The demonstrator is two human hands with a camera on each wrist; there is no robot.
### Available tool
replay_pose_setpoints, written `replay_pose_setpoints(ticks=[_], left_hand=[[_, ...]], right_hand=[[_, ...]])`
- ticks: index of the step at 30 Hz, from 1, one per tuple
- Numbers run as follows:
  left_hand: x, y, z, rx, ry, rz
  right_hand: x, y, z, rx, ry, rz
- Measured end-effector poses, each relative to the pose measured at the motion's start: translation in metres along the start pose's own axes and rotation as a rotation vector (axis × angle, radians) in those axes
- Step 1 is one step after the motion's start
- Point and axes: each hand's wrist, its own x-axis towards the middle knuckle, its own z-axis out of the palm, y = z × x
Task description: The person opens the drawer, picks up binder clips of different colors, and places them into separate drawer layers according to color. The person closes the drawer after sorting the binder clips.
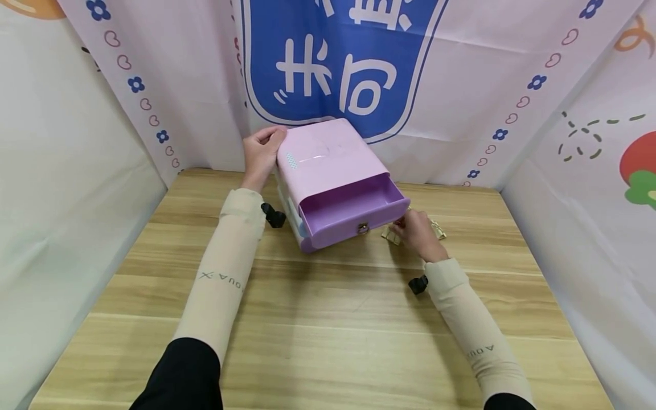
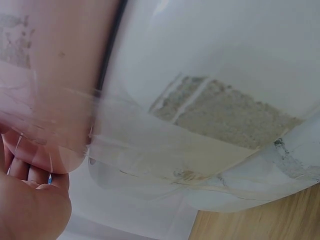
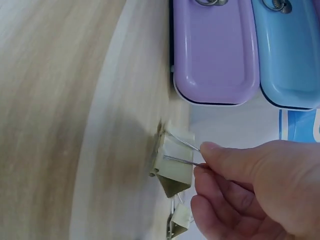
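"What's on the table (image 1: 328,341)?"
"A box (image 1: 333,151), its top drawer (image 1: 334,233) open."
"And held?"
"Left hand (image 1: 261,156) grips the box's far left corner; right hand (image 1: 417,233) pinches the nearer clip (image 3: 178,172), beside the box's right front, by its handle (image 3: 180,160)."

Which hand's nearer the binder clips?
Right. The right hand is at the binder clips, pinching one by its wire handles; the left hand is across the drawer box from them, holding its far left corner.
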Motion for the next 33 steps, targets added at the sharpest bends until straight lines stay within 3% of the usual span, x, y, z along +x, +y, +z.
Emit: replay_pose_setpoints(ticks=[7, 13, 26, 33], left_hand=[[0.000, -0.001, 0.001, -0.003, 0.004, 0.000], [-0.002, 0.002, 0.000, 0.005, -0.004, -0.008], [-0.004, 0.004, -0.002, 0.005, -0.009, -0.028], [-0.004, 0.005, -0.002, 0.014, -0.012, -0.023]], right_hand=[[0.001, -0.004, -0.006, -0.024, 0.011, -0.023], [0.002, -0.009, -0.017, -0.117, 0.033, -0.059], [-0.002, -0.027, -0.041, -0.075, 0.003, 0.040], [-0.004, -0.034, -0.057, -0.089, 0.048, 0.064]])
